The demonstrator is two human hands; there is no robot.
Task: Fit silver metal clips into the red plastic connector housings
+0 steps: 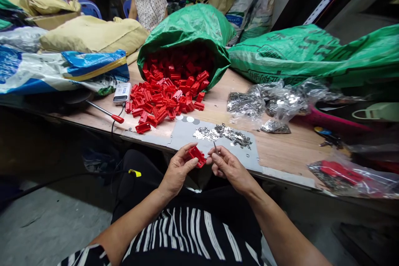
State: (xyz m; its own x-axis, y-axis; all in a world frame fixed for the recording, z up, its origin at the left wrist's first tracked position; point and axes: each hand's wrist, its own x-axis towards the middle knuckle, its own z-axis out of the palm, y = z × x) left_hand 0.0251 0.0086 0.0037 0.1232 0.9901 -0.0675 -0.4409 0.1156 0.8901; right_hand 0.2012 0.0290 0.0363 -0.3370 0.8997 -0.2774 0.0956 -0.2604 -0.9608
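Note:
My left hand (179, 169) grips a red plastic housing (196, 156) between thumb and fingers, its open side facing up. Close beside it, my right hand (229, 166) is closed in a pinch around a thin metal piece (215, 146) that sticks up past the fingertips; its exact kind is too small to tell. Both hands are held just over the table's front edge. Beyond them, a pile of small metal clips (222, 134) lies on a grey mat (183, 133). More red housings (162, 97) spill toward me out of a green woven sack (190, 25).
A red-handled tool (116, 119) and a white power bank (122, 93) lie at left. Plastic bags of metal parts (274, 102) sit at right, near a bag with red pieces (343, 174). Full sacks (93, 33) line the back. Another person (149, 2) sits beyond the table.

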